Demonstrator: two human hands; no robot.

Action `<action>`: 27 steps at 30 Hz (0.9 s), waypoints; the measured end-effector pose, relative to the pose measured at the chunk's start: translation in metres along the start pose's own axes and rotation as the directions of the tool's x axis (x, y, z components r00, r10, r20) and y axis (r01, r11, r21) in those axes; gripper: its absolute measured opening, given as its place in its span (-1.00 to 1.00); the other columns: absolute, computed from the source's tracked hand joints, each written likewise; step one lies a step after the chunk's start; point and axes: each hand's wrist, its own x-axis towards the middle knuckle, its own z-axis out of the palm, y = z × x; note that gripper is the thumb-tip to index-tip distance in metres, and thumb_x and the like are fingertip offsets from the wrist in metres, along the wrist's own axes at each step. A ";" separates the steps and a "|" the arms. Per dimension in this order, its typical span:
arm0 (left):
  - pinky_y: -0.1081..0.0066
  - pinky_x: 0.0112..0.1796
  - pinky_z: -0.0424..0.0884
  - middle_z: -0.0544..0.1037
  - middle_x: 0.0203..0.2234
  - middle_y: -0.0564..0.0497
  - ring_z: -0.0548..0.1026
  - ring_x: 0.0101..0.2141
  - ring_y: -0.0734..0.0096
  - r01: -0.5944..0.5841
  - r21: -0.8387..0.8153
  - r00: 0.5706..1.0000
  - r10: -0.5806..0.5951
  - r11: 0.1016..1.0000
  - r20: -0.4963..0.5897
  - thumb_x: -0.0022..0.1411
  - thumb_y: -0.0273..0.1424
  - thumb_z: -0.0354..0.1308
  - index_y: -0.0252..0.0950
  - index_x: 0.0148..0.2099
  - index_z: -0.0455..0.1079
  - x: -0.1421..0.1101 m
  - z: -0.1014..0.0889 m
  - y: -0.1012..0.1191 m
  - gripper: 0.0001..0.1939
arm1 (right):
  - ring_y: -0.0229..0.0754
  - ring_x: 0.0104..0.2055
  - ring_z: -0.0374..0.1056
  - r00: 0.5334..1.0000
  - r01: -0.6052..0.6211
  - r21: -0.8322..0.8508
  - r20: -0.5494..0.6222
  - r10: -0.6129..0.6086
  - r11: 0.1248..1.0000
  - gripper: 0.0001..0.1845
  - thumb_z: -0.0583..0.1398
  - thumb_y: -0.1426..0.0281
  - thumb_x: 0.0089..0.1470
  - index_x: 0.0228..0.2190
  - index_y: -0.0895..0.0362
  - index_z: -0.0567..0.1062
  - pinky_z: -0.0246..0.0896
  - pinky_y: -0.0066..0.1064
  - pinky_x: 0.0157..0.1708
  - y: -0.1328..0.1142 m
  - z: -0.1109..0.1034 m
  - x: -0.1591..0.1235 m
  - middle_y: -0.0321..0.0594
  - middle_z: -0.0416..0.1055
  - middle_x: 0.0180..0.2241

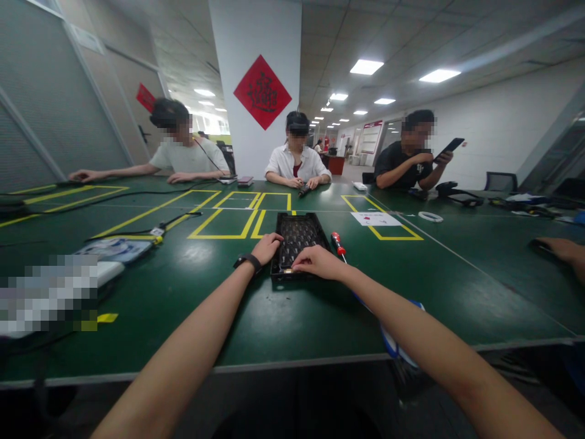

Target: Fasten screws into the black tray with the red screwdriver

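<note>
In front of me on the table lies a black rectangular case (299, 230), its inside filled with rows of dark shapes bearing small light marks. My left hand (267, 249), a black band on its wrist, grips the case's left rim with bent fingers. Over the near right part of the case, my right hand (317, 262) has its thumb and fingertips pinched together. Close to those fingertips shows a small pale, yellowish piece (287, 271); whether they hold it I cannot make out. A red-handled screwdriver (338, 244) lies just right of the case.
Yellow tape outlines (219, 236) mark the green table (183, 305). A paper sheet (375, 219) and a white ring (430, 217) lie to the right. Cables and a pouch (119, 248) are at left. Several people sit around; another person's hand (560, 250) is at far right.
</note>
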 end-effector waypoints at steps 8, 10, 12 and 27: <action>0.33 -0.07 0.20 0.42 -0.22 -0.03 0.29 -0.14 0.32 -0.020 -0.004 1.000 0.020 1.000 -0.006 0.06 -0.44 -0.18 -0.31 -0.16 0.35 0.000 0.001 -0.002 -0.65 | -0.32 -0.41 0.28 1.000 0.011 0.017 -0.021 -0.011 1.000 -0.74 0.17 0.28 -0.07 -0.35 0.17 0.52 0.09 -0.52 -0.40 -0.003 -0.001 0.000 -0.20 0.44 -0.41; 0.32 -0.07 0.19 0.42 -0.22 -0.03 0.29 -0.14 0.32 -0.022 -0.007 1.000 0.022 1.000 -0.009 0.06 -0.44 -0.18 -0.30 -0.16 0.35 0.000 0.001 -0.003 -0.65 | -0.32 -0.42 0.28 1.000 0.006 0.021 -0.023 -0.006 1.000 -0.74 0.16 0.28 -0.06 -0.35 0.18 0.52 0.09 -0.52 -0.40 -0.002 0.000 0.000 -0.20 0.45 -0.42; 0.32 -0.07 0.19 0.42 -0.21 -0.02 0.28 -0.14 0.32 -0.021 -0.010 1.000 0.021 1.000 -0.010 0.06 -0.43 -0.18 -0.30 -0.16 0.35 0.001 0.001 -0.004 -0.65 | -0.31 -0.42 0.29 1.000 0.003 0.018 -0.011 -0.003 1.000 -0.74 0.15 0.28 -0.05 -0.35 0.17 0.52 0.09 -0.51 -0.39 -0.001 0.000 0.000 -0.19 0.45 -0.42; 0.32 -0.07 0.20 0.42 -0.22 -0.02 0.29 -0.15 0.32 -0.001 -0.016 1.000 0.001 1.000 -0.016 0.05 -0.45 -0.16 -0.31 -0.17 0.36 0.001 0.002 -0.003 -0.65 | -0.31 -0.41 0.29 0.999 0.036 0.023 -0.013 -0.036 0.999 -0.75 0.14 0.30 -0.04 -0.36 0.18 0.52 0.10 -0.51 -0.39 -0.002 -0.001 0.000 -0.20 0.45 -0.42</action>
